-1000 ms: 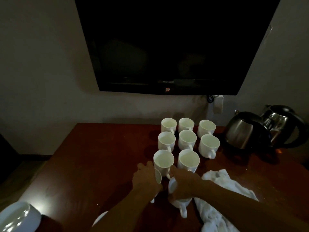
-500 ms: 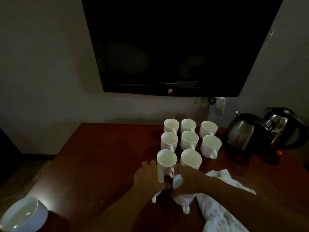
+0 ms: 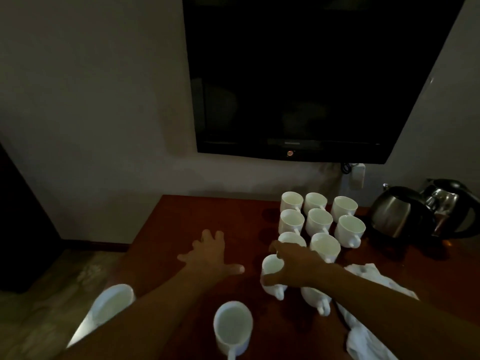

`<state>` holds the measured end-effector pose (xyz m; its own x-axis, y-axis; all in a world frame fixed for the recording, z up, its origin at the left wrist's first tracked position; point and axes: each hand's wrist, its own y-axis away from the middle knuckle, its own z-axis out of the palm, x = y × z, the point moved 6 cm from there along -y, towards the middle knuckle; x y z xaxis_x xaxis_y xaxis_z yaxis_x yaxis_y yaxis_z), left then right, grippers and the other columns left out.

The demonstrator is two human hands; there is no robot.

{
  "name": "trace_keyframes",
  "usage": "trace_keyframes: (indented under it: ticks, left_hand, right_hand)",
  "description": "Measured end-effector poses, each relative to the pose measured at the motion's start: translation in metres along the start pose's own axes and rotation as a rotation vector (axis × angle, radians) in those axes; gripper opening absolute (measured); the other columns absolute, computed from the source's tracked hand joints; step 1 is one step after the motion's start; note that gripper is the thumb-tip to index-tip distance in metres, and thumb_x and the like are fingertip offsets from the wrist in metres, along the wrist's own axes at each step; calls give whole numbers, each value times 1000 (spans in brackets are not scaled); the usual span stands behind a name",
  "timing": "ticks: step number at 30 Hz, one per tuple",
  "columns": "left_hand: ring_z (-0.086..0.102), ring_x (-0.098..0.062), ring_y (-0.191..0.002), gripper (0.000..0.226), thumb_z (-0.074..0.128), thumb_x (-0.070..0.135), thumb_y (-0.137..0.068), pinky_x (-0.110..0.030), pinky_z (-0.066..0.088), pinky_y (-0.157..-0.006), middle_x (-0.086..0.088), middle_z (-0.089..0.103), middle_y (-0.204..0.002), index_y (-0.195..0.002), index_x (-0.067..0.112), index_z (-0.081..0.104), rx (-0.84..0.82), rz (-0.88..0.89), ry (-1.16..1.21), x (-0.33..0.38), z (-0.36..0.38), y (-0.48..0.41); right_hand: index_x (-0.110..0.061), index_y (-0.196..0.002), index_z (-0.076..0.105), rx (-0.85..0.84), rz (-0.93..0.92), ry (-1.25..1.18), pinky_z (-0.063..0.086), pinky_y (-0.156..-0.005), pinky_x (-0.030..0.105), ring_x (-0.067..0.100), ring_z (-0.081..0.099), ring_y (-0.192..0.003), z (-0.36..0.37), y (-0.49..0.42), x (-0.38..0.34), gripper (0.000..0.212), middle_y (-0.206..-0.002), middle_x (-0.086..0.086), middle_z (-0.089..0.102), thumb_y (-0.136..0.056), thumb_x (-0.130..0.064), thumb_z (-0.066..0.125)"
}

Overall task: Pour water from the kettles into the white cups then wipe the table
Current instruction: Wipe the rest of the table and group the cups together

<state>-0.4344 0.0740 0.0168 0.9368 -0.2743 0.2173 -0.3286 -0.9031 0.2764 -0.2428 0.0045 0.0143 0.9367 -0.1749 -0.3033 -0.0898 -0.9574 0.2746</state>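
1. On the red-brown table [image 3: 179,219], right of centre, the white cups [image 3: 319,221] stand upright in a tight block, walls touching or nearly so. Interiors read pale. The light is too dim to tell whether any holds water.
2. Right hand [image 3: 296,268] grasps the near-edge cup [image 3: 270,268], with fingers over the rim and the thumb against the wall. Another cup, the wrist-side cup [image 3: 315,298], sits just beneath that wrist.
3. Left hand [image 3: 207,258] is released, fingers spread, holding nothing, to the left of the block. Contact with the table cannot be told.
4. A loose cup [image 3: 232,327] stands apart toward the front edge. A blurred white vessel [image 3: 109,307] shows at the near left.
5. Kettles [image 3: 397,211] stand at far right, untouched. Pouring is judged not yet begun.
6. Risks, as judged:
   - The right forearm passes over the wrist-side cup, so a careless pull-back could tip it.
   - The block has no gaps, so any nudge would carry through its neighbours.
   - The loose cup lies beside the left forearm and could be swept off.
   - The crumpled white cloth [image 3: 368,331] lies beside the right arm and might snag a handle.
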Motion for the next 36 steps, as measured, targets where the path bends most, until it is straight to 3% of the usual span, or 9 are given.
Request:
trace_keyframes:
  ticks: [7,9,12,16,22,27,36]
  left_hand:
    - [13,-42,-148,111,70,66,-77,-68,26,-112,-14,1,-164,-157,22,6,-8,-136,43,-118,-1,25]
    - [20,-41,-146,112,71,69,-73,-64,32,-111,-16,7,-161,-156,22,11,-2,-175,76,-146,7,33]
    - [33,-38,-137,96,69,65,-77,-52,39,-109,-15,23,-153,-152,23,25,122,-197,42,-178,16,48]
    - [30,-38,-139,108,69,74,-70,-52,34,-112,-13,25,-154,-154,29,19,153,-208,44,-203,27,55]
    - [9,-43,-148,124,62,87,-62,-62,31,-111,-15,4,-162,-156,30,6,-65,-185,0,-218,59,36]
    - [27,-38,-142,96,70,68,-76,-51,35,-111,-12,19,-155,-151,28,26,22,-107,-10,-219,63,24]
    - [32,-33,-136,86,80,44,-77,-43,49,-100,-6,27,-148,-148,29,33,-21,-110,2,-221,54,15]
  right_hand:
    - [-25,-144,40,-43,-107,-21,49,-101,37,18,54,-125,42,2,-82,85,-144,-2,52,-78,-68,71]
    - [-25,-147,38,-62,-121,-18,50,-101,38,18,54,-125,56,2,-94,85,-145,-1,51,-80,-69,69]
    - [-27,-151,33,-92,-126,-5,49,-102,38,20,52,-130,81,0,-103,91,-150,-1,47,-79,-72,66]
    - [-30,-152,28,-145,-77,40,45,-103,40,21,47,-135,113,4,-105,102,-155,-1,41,-72,-82,63]
    - [-28,-155,24,-191,-14,172,45,-106,44,23,47,-134,129,9,-103,108,-154,1,40,-70,-81,65]
    - [-29,-150,30,-168,4,151,47,-102,39,18,51,-128,130,16,-99,96,-145,-3,47,-73,-71,72]
    - [-28,-150,30,-138,13,67,50,-101,37,16,52,-123,129,13,-98,98,-140,-3,50,-71,-61,80]
